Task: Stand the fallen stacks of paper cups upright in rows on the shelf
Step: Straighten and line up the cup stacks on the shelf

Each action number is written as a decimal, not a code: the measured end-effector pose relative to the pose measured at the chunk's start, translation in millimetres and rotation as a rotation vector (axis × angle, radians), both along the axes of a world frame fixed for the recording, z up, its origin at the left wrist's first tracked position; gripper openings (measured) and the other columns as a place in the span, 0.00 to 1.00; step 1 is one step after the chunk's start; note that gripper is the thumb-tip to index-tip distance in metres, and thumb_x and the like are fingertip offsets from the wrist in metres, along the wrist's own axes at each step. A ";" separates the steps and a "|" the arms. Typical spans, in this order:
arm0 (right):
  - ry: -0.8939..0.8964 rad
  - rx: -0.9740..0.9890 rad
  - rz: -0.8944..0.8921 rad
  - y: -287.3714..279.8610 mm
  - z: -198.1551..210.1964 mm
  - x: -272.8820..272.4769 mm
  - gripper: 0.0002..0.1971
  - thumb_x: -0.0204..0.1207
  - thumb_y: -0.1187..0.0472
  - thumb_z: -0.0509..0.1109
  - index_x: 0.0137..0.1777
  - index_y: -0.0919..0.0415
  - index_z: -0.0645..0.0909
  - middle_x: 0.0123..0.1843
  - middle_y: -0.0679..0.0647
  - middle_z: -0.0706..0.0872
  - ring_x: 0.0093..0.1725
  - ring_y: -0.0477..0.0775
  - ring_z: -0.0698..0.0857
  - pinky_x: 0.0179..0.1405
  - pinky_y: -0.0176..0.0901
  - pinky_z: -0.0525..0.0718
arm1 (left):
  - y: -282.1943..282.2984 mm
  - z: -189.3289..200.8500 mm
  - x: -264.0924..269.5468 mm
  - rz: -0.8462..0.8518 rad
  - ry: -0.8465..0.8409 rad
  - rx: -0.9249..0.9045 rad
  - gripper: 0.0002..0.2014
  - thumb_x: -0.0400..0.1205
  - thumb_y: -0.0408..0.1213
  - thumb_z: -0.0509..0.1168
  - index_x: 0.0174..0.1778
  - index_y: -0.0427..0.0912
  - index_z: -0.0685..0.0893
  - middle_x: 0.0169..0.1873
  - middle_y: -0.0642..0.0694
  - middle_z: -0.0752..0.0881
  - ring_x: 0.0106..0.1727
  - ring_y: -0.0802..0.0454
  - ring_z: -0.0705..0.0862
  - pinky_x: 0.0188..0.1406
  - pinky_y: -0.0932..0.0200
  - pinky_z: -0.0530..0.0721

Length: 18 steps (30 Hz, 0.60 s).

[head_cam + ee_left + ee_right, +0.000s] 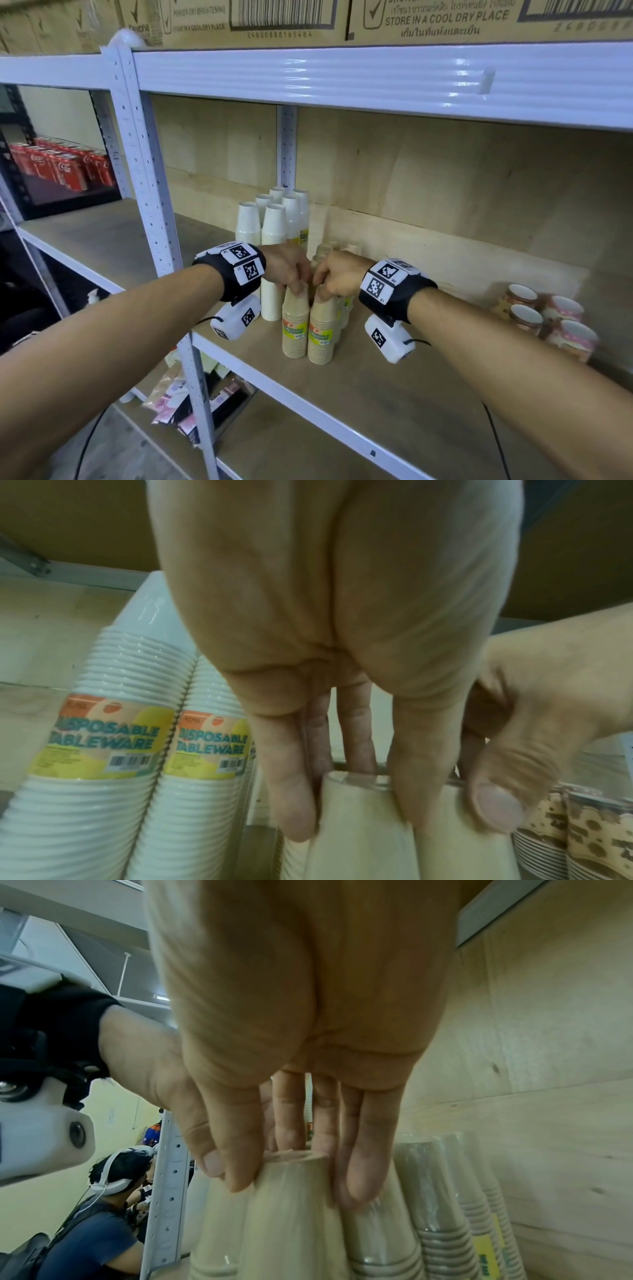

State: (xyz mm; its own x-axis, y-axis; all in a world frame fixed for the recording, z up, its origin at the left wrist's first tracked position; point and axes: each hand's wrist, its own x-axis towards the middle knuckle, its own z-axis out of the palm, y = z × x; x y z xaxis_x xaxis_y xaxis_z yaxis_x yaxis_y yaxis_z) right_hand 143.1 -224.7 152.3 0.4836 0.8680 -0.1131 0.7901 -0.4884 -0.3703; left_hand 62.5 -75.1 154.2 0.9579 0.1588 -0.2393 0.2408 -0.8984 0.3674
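Two brown cup stacks point(308, 329) stand upright side by side near the front of the shelf point(394, 404), long axes vertical, closed bases up. The left hand point(286, 269) pinches one top, the right hand point(337, 275) the other. White stacks point(274, 219) stand behind; patterned stacks point(548, 318), blurred, apparently lie fallen to the right.

White steel shelving unit point(308, 78) is standing against a pale plywood back panel point(445, 178); perforated upright post point(150, 192) is rising at the unit's left. Cardboard cartons point(260, 20) are sitting on the tier above, printed "STORE IN A COOL DRY PLACE". Left of the post, red cola cans point(65, 164) are sitting in a dark rack. Below the post, packets point(191, 404) are lying on a lower tier. Light is glaring off the white beam.
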 end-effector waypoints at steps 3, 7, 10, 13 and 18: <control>-0.008 -0.004 0.004 0.9 -0.4 1.1 0.20 0.70 0.57 0.80 0.62 0.59 0.87 0.48 0.51 0.86 0.46 0.50 0.85 0.37 0.36 0.81 | -1.8 -0.3 -0.7 0.002 -0.006 0.005 0.14 0.75 0.38 0.77 0.56 0.43 0.87 0.50 0.45 0.88 0.47 0.49 0.87 0.54 0.49 0.89; -0.018 -0.010 -0.001 1.9 -2.5 4.0 0.19 0.69 0.55 0.81 0.59 0.57 0.87 0.47 0.51 0.86 0.43 0.49 0.85 0.38 0.37 0.82 | -2.6 -0.7 0.2 0.010 -0.002 0.011 0.15 0.75 0.38 0.77 0.57 0.43 0.87 0.51 0.44 0.89 0.48 0.49 0.87 0.55 0.49 0.89; -0.007 -0.010 0.004 2.9 -3.5 6.8 0.19 0.68 0.55 0.82 0.59 0.58 0.88 0.45 0.49 0.86 0.43 0.48 0.85 0.40 0.39 0.84 | -5.2 2.3 2.0 0.005 0.012 0.031 0.15 0.75 0.38 0.76 0.57 0.41 0.87 0.52 0.44 0.89 0.43 0.52 0.86 0.51 0.53 0.88; -0.010 -0.002 0.024 1.7 -1.7 7.7 0.19 0.69 0.56 0.81 0.59 0.59 0.88 0.46 0.49 0.85 0.43 0.46 0.84 0.40 0.38 0.83 | -8.6 8.2 5.1 -0.004 0.035 0.060 0.15 0.76 0.38 0.76 0.57 0.40 0.87 0.51 0.44 0.89 0.40 0.54 0.87 0.47 0.56 0.89; -0.005 -0.027 0.043 -5.2 0.7 7.1 0.13 0.68 0.56 0.81 0.50 0.60 0.89 0.44 0.51 0.86 0.43 0.50 0.86 0.36 0.39 0.83 | -20.3 17.1 12.4 -0.037 0.103 0.064 0.13 0.75 0.36 0.77 0.54 0.39 0.88 0.50 0.42 0.91 0.44 0.48 0.91 0.41 0.58 0.91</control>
